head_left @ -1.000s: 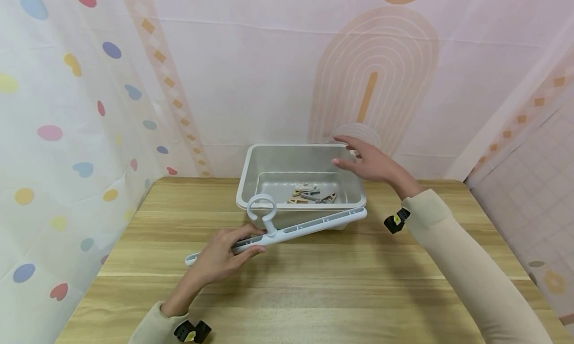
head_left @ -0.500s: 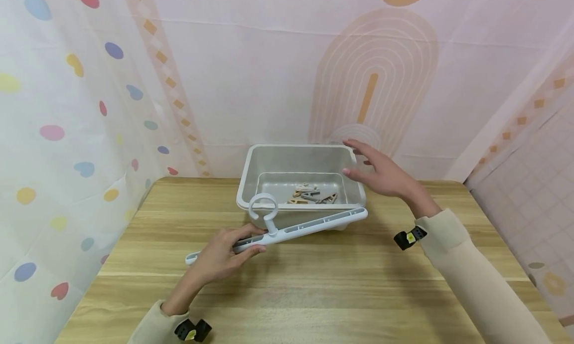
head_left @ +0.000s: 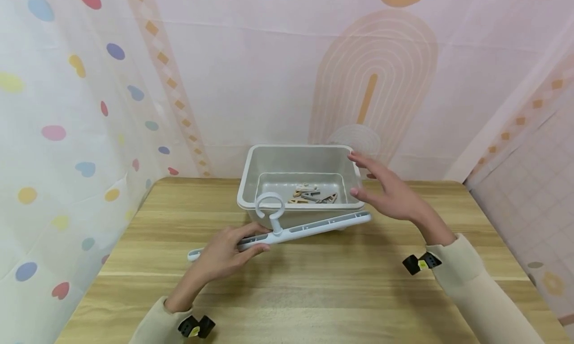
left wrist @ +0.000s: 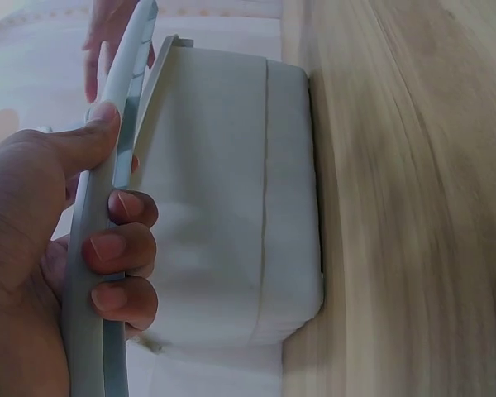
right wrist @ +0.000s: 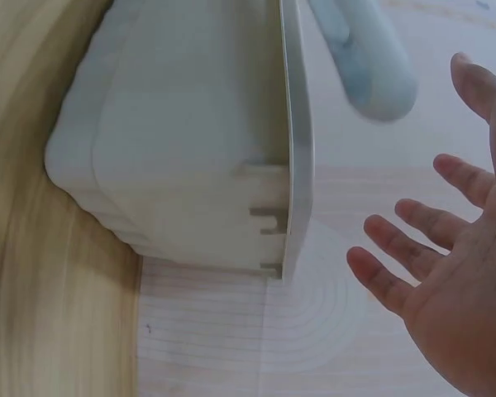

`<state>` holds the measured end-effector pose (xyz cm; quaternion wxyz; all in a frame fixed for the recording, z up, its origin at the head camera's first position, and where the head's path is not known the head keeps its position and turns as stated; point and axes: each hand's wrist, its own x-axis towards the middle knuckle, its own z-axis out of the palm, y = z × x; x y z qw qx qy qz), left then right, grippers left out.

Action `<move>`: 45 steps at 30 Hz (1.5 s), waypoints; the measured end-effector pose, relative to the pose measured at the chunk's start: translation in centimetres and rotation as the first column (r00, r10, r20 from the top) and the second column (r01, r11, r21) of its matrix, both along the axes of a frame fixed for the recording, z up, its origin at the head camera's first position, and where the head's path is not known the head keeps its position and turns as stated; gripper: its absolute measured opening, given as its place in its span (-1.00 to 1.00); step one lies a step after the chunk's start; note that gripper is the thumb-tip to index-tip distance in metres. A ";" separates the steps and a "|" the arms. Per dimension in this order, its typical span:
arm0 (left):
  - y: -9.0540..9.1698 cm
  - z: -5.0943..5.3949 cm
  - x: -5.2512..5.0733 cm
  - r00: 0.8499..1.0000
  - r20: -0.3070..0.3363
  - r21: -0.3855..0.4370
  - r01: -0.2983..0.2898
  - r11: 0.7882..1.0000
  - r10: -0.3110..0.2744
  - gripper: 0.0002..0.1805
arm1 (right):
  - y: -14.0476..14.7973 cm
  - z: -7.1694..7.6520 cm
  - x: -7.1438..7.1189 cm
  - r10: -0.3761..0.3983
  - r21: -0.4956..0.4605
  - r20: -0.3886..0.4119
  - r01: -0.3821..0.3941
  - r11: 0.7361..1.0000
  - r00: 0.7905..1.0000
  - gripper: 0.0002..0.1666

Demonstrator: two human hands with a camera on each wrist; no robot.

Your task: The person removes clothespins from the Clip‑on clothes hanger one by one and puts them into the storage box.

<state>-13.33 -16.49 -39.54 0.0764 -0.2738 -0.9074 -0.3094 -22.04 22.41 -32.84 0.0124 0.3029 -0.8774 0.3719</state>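
Observation:
My left hand (head_left: 228, 252) grips a pale blue-grey plastic clothes hanger (head_left: 323, 226) left of its hook (head_left: 270, 197), thumb on one side and fingers curled round the other in the left wrist view. The hanger slants up to the right, above the table in front of a light grey plastic bin (head_left: 287, 215). Beyond the hanger's right end, my right hand (head_left: 392, 194) hovers near the bin's right rim with fingers spread, holding nothing. Several clothespins (head_left: 311, 195), grey, white and tan, lie on the bin's floor.
The wood-grain table (head_left: 314, 294) carries the bin near its back edge. A patterned cloth (head_left: 251, 75) hangs behind and along the left side. Both wrists wear black camera mounts (head_left: 421, 263) over beige sleeves.
My right hand has drawn back from over the bin, moving right and toward me. The left hand, still gripping the hanger, has shifted slightly right.

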 end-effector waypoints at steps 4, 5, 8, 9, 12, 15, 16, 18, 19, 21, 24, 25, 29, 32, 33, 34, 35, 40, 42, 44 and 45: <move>0.4 0.3 -0.1 1.000 0.001 -0.013 0.007 1.000 -0.007 -0.74 | 0.3 -0.4 1.3 -0.005 0.004 -0.047 0.005 1.000 0.999 -0.09; 0.5 0.3 -0.1 1.000 0.002 -0.015 0.012 1.000 -0.012 -0.74 | 0.3 -0.5 1.7 -0.006 0.004 -0.061 0.006 1.000 0.998 -0.09; 0.8 0.5 -0.1 1.000 0.002 -0.018 0.021 1.000 -0.021 -0.74 | 0.3 -0.7 2.7 0.000 0.003 -0.108 0.000 1.000 0.994 -0.05; 0.9 0.5 -0.1 1.000 0.001 -0.017 0.025 1.000 -0.025 -0.73 | 0.3 -0.8 3.0 0.004 0.002 -0.127 -0.004 1.000 0.992 -0.04; 1.2 0.6 -0.2 0.999 -0.004 -0.023 0.031 0.999 -0.031 -0.73 | 0.1 -1.0 4.1 0.024 0.000 -0.184 -0.025 1.000 0.983 0.00; 1.5 0.7 -0.2 0.999 -0.006 -0.021 0.043 0.999 -0.043 -0.73 | -0.4 -1.3 5.3 0.057 0.004 -0.236 -0.058 0.998 0.970 0.03; 1.6 0.7 -0.2 0.999 -0.006 -0.020 0.048 0.999 -0.049 -0.74 | -0.6 -1.4 5.6 0.069 0.010 -0.255 -0.069 0.998 0.965 0.03; 1.8 0.7 -0.3 0.998 -0.009 -0.016 0.058 0.998 -0.058 -0.74 | -1.1 -1.7 6.3 0.085 0.023 -0.282 -0.082 0.996 0.956 0.02; 1.8 0.7 -0.3 0.998 -0.012 -0.014 0.063 0.998 -0.064 -0.74 | -1.4 -1.8 6.6 0.089 0.036 -0.293 -0.082 0.996 0.952 0.00; 2.0 0.7 -0.3 0.997 -0.017 -0.014 0.070 0.997 -0.070 -0.74 | -1.8 -2.2 7.1 0.092 0.067 -0.314 -0.074 0.995 0.945 -0.04; 2.2 0.6 -0.3 0.997 -0.022 -0.012 0.077 0.997 -0.078 -0.73 | -2.3 -2.8 7.8 0.095 0.118 -0.338 -0.058 0.991 0.936 -0.09; 2.3 0.6 -0.3 0.996 -0.023 -0.011 0.083 0.996 -0.083 -0.73 | -2.4 -2.9 7.9 0.098 0.131 -0.350 -0.055 0.990 0.932 -0.11; 2.7 0.4 -0.2 0.995 -0.001 -0.017 0.103 0.995 -0.103 -0.72 | -2.9 -3.9 8.3 0.128 0.157 -0.396 -0.071 0.985 0.909 -0.22; 2.9 0.3 -0.1 0.993 0.026 -0.026 0.115 0.993 -0.114 -0.72 | -3.1 -4.8 8.4 0.147 0.158 -0.432 -0.086 0.984 0.890 -0.34; 3.0 0.3 -0.1 0.993 0.036 -0.026 0.118 0.993 -0.117 -0.72 | -3.2 -5.1 8.5 0.149 0.154 -0.446 -0.088 0.984 0.882 -0.39; 3.1 0.3 0.0 0.992 0.047 -0.028 0.118 0.993 -0.116 -0.72 | -3.3 -5.4 8.5 0.149 0.150 -0.461 -0.088 0.985 0.875 -0.43; 3.1 0.3 0.0 0.991 0.053 -0.027 0.121 0.992 -0.120 -0.73 | -3.4 -5.6 8.5 0.144 0.143 -0.477 -0.085 0.986 0.867 -0.47; 3.3 0.1 0.2 0.987 0.065 -0.026 0.149 0.989 -0.147 -0.74 | -3.3 -6.7 8.7 0.111 0.090 -0.529 -0.075 0.993 0.842 -0.56; 3.4 0.0 0.3 0.984 0.063 -0.019 0.168 0.986 -0.167 -0.74 | -3.0 -7.1 8.9 0.101 0.067 -0.533 -0.077 0.995 0.840 -0.57; 3.4 -0.1 0.3 0.981 0.054 -0.017 0.186 0.982 -0.184 -0.73 | -2.8 -7.3 9.0 0.095 0.051 -0.533 -0.080 0.995 0.841 -0.59; 3.4 -0.1 0.3 0.980 0.048 -0.016 0.194 0.981 -0.193 -0.72 | -2.7 -7.5 9.1 0.095 0.046 -0.533 -0.083 0.995 0.841 -0.60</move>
